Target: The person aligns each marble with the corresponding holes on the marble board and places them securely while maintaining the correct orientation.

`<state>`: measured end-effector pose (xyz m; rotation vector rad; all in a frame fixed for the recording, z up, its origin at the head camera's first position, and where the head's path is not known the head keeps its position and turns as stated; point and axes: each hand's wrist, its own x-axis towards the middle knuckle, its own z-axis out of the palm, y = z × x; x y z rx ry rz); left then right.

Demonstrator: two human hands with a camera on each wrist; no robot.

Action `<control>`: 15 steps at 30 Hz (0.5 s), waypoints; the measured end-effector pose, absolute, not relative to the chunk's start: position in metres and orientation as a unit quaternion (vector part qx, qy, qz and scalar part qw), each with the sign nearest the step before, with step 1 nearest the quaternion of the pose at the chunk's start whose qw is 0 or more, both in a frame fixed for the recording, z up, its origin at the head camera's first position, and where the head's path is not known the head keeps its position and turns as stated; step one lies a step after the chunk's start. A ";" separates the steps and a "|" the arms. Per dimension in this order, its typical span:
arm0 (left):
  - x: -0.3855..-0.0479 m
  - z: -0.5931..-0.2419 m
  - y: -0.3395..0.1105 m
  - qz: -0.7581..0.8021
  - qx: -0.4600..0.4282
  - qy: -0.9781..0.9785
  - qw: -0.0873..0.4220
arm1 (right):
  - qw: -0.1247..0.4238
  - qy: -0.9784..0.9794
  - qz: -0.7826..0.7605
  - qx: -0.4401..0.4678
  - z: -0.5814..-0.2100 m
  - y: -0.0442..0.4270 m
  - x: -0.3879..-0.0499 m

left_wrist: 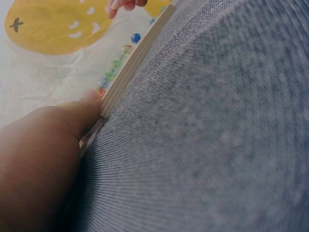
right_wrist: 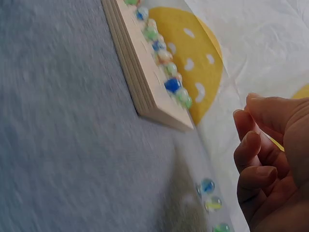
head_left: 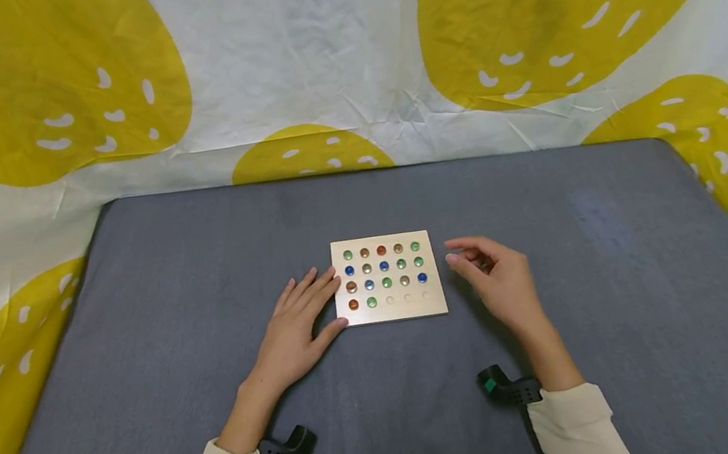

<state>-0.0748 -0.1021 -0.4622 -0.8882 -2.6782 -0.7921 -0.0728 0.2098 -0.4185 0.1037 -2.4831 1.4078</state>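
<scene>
A pale wooden board [head_left: 413, 308] lies on the grey cloth, with rows of coloured glass marbles [head_left: 384, 266] in its hollows. In the front row, two marbles sit at the left and three hollows to their right are bare. My left hand [head_left: 296, 339] rests beside the board, its spread fingertips touching the left edge and its thumb [left_wrist: 91, 104] at the near corner. My right hand [head_left: 500, 281] hovers right of the board, fingers loosely bent, thumb and index tips a little apart. No marble shows between them. Loose marbles [right_wrist: 206, 186] lie on the cloth near that hand.
The grey cloth-covered table [head_left: 195, 246] stretches around the board. A white curtain [head_left: 307, 45] with yellow fruit shapes hangs behind and at the sides. Black wrist cameras [head_left: 288, 449] sit on both wrists.
</scene>
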 end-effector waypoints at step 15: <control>-0.075 -0.461 -0.102 -0.267 -0.301 -0.909 0.105 | 0.165 -0.870 0.465 -0.011 -0.423 0.247 -0.075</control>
